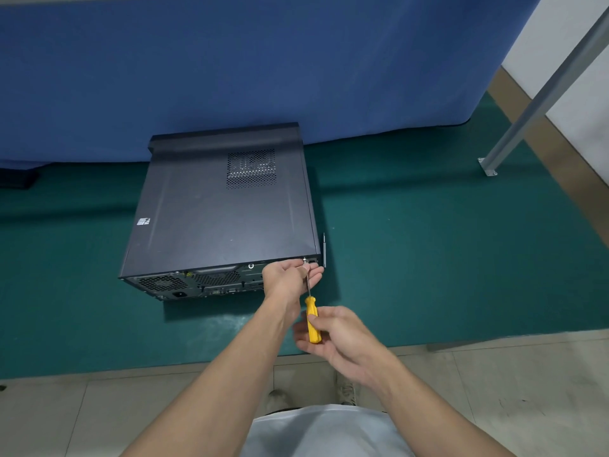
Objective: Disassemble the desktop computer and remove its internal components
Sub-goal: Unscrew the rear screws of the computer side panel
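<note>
A black desktop computer case (217,209) lies on its side on the green table, rear panel facing me, side cover closed. My right hand (336,334) grips the yellow handle of a screwdriver (312,319). Its thin shaft runs up to a screw (304,259) at the rear panel's upper right corner. My left hand (290,278) rests against that corner, with thumb and fingertip pinching the shaft near the tip.
A slim dark tool (324,250) lies on the green table surface (445,258) right of the case. A blue curtain (230,67) hangs behind. A grey metal post (540,100) slants down at the right. Tiled floor (99,413) runs below the table's front edge.
</note>
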